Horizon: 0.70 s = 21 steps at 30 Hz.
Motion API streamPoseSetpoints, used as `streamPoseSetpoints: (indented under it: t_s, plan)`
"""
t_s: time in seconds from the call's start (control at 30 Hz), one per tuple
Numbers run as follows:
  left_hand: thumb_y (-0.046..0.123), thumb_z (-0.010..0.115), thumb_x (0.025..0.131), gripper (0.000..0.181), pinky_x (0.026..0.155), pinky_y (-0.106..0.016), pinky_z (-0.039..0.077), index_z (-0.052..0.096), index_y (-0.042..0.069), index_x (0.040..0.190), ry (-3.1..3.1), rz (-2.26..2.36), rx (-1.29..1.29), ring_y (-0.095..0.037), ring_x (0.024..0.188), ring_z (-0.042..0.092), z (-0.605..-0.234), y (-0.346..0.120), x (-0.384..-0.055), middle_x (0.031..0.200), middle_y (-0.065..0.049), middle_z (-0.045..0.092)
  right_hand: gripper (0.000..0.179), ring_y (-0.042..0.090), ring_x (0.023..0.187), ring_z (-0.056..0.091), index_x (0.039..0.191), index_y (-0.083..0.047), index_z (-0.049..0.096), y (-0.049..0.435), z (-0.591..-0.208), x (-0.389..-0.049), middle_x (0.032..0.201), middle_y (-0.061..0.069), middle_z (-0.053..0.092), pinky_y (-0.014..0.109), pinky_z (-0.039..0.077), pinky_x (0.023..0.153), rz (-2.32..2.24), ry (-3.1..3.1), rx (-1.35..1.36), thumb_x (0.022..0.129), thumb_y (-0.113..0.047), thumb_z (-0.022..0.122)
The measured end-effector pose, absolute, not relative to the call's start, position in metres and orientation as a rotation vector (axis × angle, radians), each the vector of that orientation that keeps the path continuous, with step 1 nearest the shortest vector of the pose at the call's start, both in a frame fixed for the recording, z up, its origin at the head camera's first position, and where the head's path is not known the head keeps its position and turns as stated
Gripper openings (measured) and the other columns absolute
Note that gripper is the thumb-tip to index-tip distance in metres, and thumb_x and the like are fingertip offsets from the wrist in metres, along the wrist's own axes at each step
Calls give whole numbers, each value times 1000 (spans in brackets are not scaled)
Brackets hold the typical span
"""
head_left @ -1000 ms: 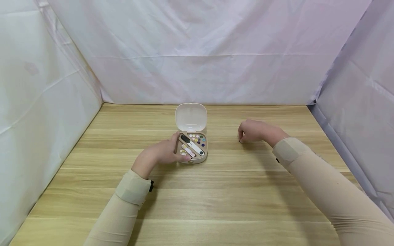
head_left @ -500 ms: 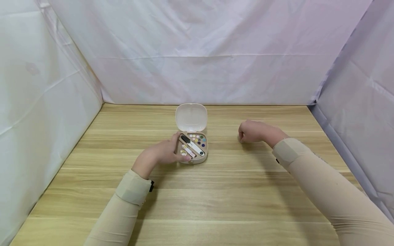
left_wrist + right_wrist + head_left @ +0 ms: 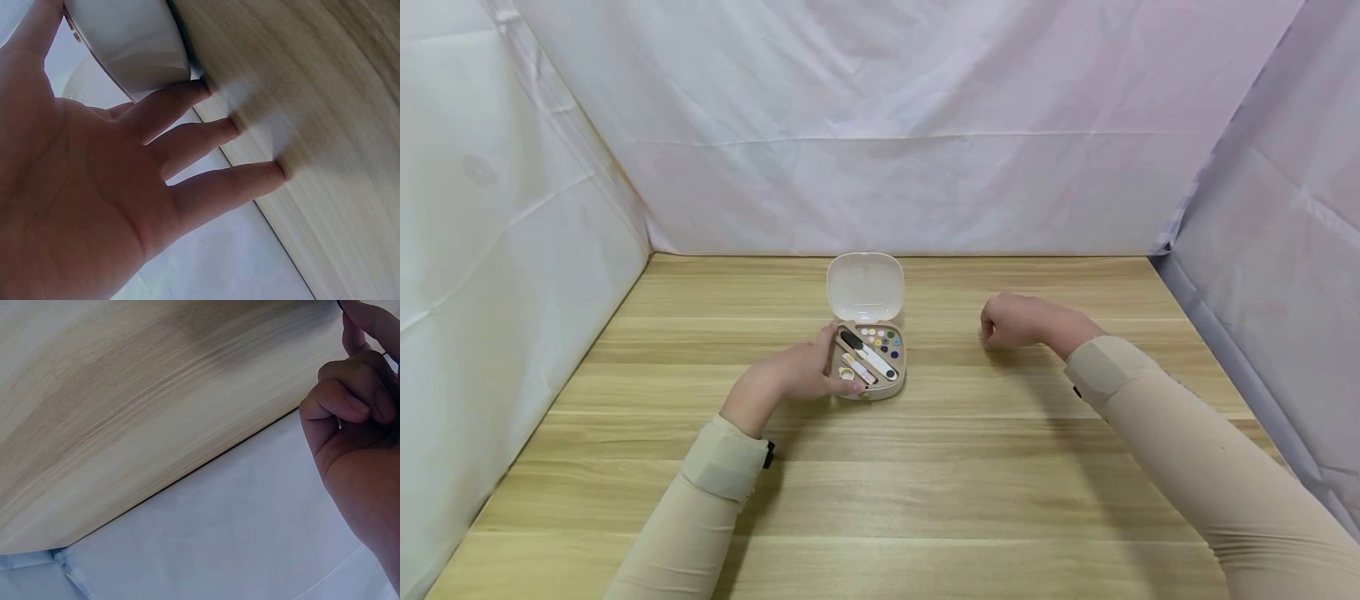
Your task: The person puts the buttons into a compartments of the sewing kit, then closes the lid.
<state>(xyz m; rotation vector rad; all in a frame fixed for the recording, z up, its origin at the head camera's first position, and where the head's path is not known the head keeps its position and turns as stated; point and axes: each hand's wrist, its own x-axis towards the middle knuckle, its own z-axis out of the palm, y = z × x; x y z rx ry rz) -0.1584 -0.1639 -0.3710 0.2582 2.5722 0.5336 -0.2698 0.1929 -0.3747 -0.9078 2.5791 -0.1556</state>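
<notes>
A white sewing kit box (image 3: 891, 389) stands on the table with its lid (image 3: 866, 286) raised. My left hand (image 3: 793, 371) holds its left side, thumb at the front and index finger at the back corner; in the left wrist view the other fingers (image 3: 212, 187) extend down to the tabletop. Inside lie white thread snips (image 3: 872, 357) with a dark end, a pale patterned strip (image 3: 859, 368), a ring-like piece (image 3: 847, 373) and several coloured buttons (image 3: 881, 342). Right of the box, my right hand (image 3: 1018, 320) pinches a small dark thing (image 3: 340, 305) low over the table, mostly hidden.
The wood-grain table (image 3: 880, 500) runs back to a white cloth wall (image 3: 880, 150). More white cloth hangs at the left (image 3: 497, 208) and right (image 3: 1270, 250). Bare tabletop lies between the box and my right hand.
The small dark thing at my right fingertips showed in the head view a second ago and is out of sight there now. Both hands and the box have stayed in place.
</notes>
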Motion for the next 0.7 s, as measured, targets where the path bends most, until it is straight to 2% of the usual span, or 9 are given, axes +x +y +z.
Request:
streamPoseSetpoints:
  t_s: [0.3,0.7]
  plan:
    - [72,70,91,126,128,-58,36,-2,7,171,2574,543,258,-44,155,41,-371,-164,-158,168,-32,36,12,18,80,58,89,-11,76,187,-367,-272,92,3,72,36,52,75,-169,2551,-865,94,-7,66]
    - [72,71,91,127,128,-59,36,-3,8,172,2563,559,254,-44,155,41,-372,-164,-159,169,-31,35,9,17,76,57,91,-10,76,158,-345,-272,90,4,71,36,52,75,-181,2523,-912,98,-14,71]
